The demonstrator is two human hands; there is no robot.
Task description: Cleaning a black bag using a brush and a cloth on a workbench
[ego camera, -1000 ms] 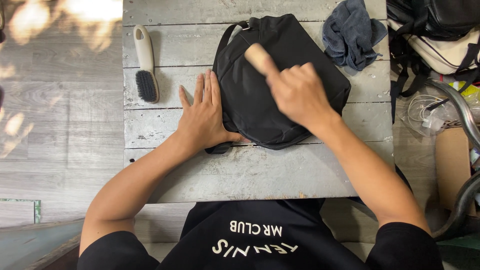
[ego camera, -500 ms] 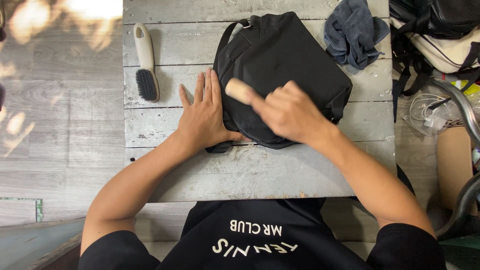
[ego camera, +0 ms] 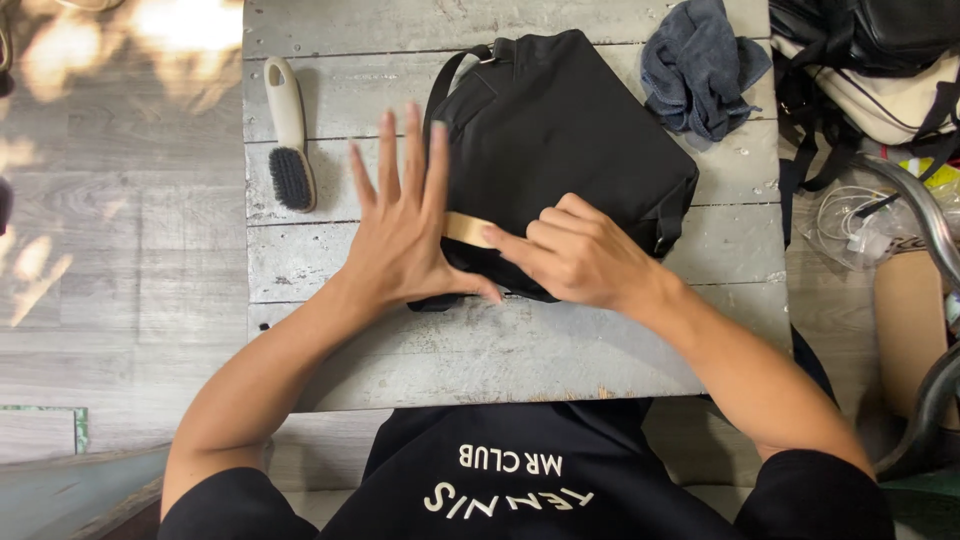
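Observation:
A black fabric bag (ego camera: pixel 570 120) lies flat on a small grey plank table (ego camera: pixel 520 345). My right hand (ego camera: pixel 580 255) grips a small wooden-backed brush (ego camera: pixel 466 228) and presses it on the bag's near left part. My left hand (ego camera: pixel 400 225) is raised just above the table with its fingers spread, right beside the bag's left edge and the brush's end. Its thumb lies by the bag's bottom corner.
A cream-handled brush with dark bristles (ego camera: pixel 287 135) lies on the table's left side. A crumpled grey cloth (ego camera: pixel 700 65) sits at the back right. Other bags (ego camera: pixel 870 60), cables and a metal frame crowd the floor on the right. Grey floorboards (ego camera: pixel 110 230) lie to the left.
My right hand has drawn the brush down across the bag from its middle toward its near left edge. My left hand has lifted off the table and shifted slightly away from me.

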